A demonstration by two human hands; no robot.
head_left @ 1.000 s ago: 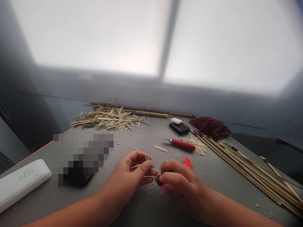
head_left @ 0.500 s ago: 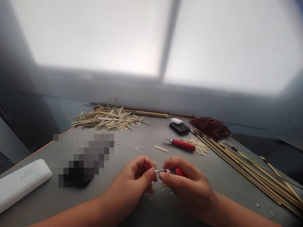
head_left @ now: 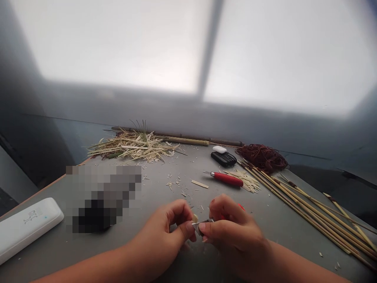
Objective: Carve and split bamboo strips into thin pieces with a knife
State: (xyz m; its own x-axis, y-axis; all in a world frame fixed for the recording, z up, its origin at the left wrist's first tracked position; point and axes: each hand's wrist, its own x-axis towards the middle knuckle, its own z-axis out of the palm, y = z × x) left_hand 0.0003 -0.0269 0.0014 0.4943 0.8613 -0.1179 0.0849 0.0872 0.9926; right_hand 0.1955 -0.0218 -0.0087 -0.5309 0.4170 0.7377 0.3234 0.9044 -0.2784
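My left hand (head_left: 167,230) pinches a small pale bamboo piece (head_left: 194,217) between thumb and fingers, low over the grey table (head_left: 165,188). My right hand (head_left: 232,232) is closed round a red-handled knife (head_left: 206,225); its short blade touches the bamboo piece, and only a bit of red handle shows behind my fingers. Both hands meet near the table's front edge.
A second red-handled knife (head_left: 225,179) lies ahead, beside shavings. Long bamboo sticks (head_left: 309,212) fan out on the right, dark red cord (head_left: 262,157) and a black case (head_left: 224,158) behind them. A shavings heap (head_left: 132,146) sits far left, a white device (head_left: 26,228) at front left.
Both hands drew slightly nearer to me and lower. The blade came against the bamboo piece, and the red handle slid mostly behind my right fingers.
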